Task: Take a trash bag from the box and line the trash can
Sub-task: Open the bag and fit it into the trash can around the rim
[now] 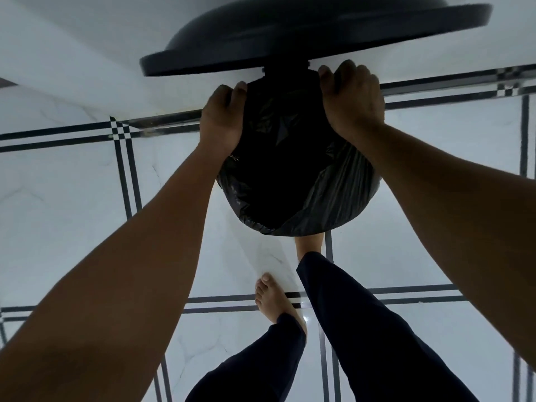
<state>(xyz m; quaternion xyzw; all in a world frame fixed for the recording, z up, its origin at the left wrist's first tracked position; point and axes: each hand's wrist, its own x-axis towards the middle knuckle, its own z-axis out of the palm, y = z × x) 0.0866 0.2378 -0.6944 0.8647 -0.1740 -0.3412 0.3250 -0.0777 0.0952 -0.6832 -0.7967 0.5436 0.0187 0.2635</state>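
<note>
Both hands up at the rim: left hand (222, 117) at 10 o'clock, right hand (352, 95) at 2, fingers curled onto the black trash bag (342, 181) draped over the trash can (369, 195), lid (304, 33) flipped open at 12.

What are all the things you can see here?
trash bag: one, black, spread over the trash can's mouth
trash can: one, dark, on the floor by the wall, mostly covered by the bag
lid: one, dark, raised open behind the can
floor: white tiles with dark lines
wall: white, behind the can
trousers: one pair, dark
feet: two, bare, one near the can
hands: two; left and right grip the bag's edge at the rim
</note>
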